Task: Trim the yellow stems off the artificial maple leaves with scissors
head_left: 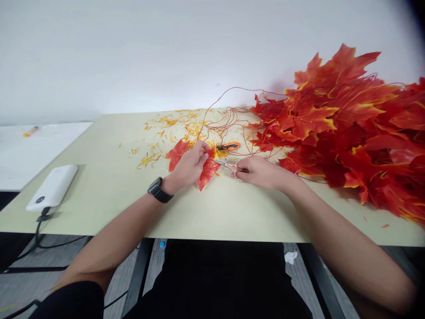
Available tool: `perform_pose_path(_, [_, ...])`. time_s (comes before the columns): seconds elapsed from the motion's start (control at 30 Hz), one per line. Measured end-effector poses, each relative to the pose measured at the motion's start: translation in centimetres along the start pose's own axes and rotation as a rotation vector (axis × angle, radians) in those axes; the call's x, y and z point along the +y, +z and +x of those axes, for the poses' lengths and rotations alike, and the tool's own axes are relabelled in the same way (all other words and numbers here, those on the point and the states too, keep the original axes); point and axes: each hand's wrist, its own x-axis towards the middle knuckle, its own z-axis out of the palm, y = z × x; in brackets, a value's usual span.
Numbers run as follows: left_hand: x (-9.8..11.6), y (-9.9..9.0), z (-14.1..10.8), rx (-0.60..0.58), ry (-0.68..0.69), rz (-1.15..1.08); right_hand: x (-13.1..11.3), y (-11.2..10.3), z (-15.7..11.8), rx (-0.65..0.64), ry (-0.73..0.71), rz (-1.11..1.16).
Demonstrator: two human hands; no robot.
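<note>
- Head view: the near edge of the pale, smooth desk (109,186) runs straight across, above a grey, streaked floor (303,283).
- White power bank (55,184), round-cornered and glossy, lies near the left edge; its dark oval marking is too small to read. A black cable (37,232) plugs into its near end.
- Smooth desk surface stretches between the power bank and the left forearm.
- Black watch (160,190) with a rounded-square face on the left wrist.
- Left hand (190,167) grasps a red, veined, pointed leaf (210,173), at the middle of the desk.
- Right hand (257,173) grips the looped handles of metal scissors (223,163), blades at the leaf's right part.
- Orange-and-black tool (229,146) lies just beyond the hands.
- Thin yellow and orange shreds (166,122) scatter toward the far edge.
- Thin red stems (229,126) tangle between the shreds and a heap of jagged red leaves (358,128) filling the right side.
- White wall (166,53) stands behind the far edge.
</note>
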Motion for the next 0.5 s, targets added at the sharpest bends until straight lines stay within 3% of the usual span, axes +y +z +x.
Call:
perform_pose_path(0.3, [-0.1, -0.13, 0.14, 0.01, -0.001, -0.023, 0.0, -0.02, -0.04, -0.024, 0.013, 0.084])
perform_pose_path(0.5, [-0.47, -0.06, 0.17, 0.041, -0.008, -0.161, -0.31, -0.35, -0.24, -0.112, -0.001, 0.294])
